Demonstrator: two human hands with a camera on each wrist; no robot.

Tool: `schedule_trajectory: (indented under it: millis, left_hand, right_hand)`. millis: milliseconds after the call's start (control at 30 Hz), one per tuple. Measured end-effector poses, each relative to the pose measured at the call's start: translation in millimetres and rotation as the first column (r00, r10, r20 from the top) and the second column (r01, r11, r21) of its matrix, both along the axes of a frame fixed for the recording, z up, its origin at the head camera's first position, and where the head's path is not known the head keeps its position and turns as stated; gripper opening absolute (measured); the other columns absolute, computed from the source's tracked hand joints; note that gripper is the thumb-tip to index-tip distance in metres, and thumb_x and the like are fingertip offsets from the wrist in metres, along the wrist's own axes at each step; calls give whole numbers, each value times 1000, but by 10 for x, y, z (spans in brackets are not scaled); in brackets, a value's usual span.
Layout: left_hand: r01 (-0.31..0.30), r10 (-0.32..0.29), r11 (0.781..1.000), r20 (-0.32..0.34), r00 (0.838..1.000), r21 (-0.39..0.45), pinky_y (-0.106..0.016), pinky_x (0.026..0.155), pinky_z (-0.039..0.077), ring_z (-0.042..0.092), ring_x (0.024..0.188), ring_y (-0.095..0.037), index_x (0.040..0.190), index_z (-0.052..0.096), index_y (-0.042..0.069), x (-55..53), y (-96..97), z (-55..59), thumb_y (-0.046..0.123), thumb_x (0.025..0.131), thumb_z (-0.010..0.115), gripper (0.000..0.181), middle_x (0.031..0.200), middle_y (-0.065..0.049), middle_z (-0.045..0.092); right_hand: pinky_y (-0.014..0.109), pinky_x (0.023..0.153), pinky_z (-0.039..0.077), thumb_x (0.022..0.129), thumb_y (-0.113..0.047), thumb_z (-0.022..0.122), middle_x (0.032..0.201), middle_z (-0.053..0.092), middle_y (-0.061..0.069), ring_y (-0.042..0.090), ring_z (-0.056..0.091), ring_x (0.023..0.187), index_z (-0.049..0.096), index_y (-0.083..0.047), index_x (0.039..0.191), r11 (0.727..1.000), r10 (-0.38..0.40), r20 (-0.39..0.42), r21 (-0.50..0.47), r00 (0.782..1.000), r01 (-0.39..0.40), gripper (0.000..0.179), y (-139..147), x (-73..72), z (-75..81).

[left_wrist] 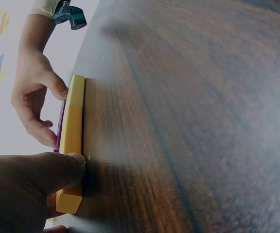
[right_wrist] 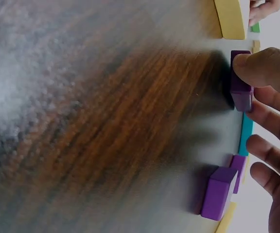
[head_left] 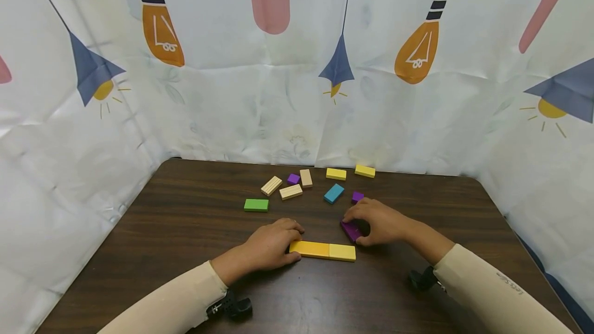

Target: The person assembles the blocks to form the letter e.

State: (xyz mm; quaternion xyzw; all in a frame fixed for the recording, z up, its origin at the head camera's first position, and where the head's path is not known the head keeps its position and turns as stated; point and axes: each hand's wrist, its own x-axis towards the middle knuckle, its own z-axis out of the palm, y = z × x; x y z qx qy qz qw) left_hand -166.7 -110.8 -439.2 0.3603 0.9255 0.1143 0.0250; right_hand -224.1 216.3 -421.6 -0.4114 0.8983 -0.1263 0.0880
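In the head view, two yellow blocks lie end to end: a deeper yellow block (head_left: 315,249) on the left and a paler yellow block (head_left: 342,252) on the right. My left hand (head_left: 274,244) grips the left end of this row, with the thumb (left_wrist: 72,170) along its near side. Just beyond the row's right end, my right hand (head_left: 382,223) pinches a purple block (right_wrist: 242,90) between thumb and fingers. That block looks slanted in the head view and is partly covered by the hand. Another purple block (head_left: 357,197) lies just past the right hand's fingers.
Farther back lie a blue block (head_left: 334,193), a green block (head_left: 256,205), several pale wooden blocks (head_left: 291,192), a small purple block (head_left: 293,179) and two yellow blocks (head_left: 336,173). The brown table (head_left: 185,251) ends at a patterned cloth (head_left: 278,117).
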Motion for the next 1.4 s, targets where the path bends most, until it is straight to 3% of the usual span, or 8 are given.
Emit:
schedule_trajectory:
  millis: [833, 1067, 1200, 1400]
  left_hand:
    - [4, -4, 1000, -3, 1000, 5, -42, 90, 55, 56, 125, -21, 112, 75, 13, -10, -2, -15, 36, 91, 77, 31, 131, 1, 62]
    - [4, -4, 1000, -1, 1000, 8, -42, 90, 54, 55, 126, -21, 112, 75, 13, -9, -3, -16, 36, 91, 78, 31, 131, 1, 63]
    - [1, -1, 1000, 3, 1000, 7, -42, 90, 55, 55, 126, -21, 112, 75, 14, -11, -2, -18, 36, 91, 78, 30, 131, 1, 62]
    - [2, -2, 1000, 3, 1000, 8, -42, 90, 54, 55, 126, -21, 111, 75, 14, -16, -7, -29, 36, 91, 78, 30, 131, 1, 62]
  right_hand:
    - [54, 111, 37, 84, -30, 83, 136, 62, -6, 26, 48, 132, 69, -18, 130, 1000, 24, -5, 4, 1000, -24, 50, -19, 77, -7]
    - [53, 108, 41, 85, -29, 84, 133, 64, -7, 25, 49, 129, 69, -16, 129, 997, -25, -13, -70, 1000, 24, 48, 30, 21, 79]
    - [51, 103, 45, 86, -27, 83, 126, 67, -4, 25, 52, 125, 69, -12, 128, 990, -77, -41, -122, 996, 71, 46, 78, -86, 100]
    - [51, 102, 45, 89, -29, 81, 127, 67, 0, 29, 53, 126, 71, -11, 127, 974, -198, -51, -118, 979, 191, 44, 138, -262, 99]
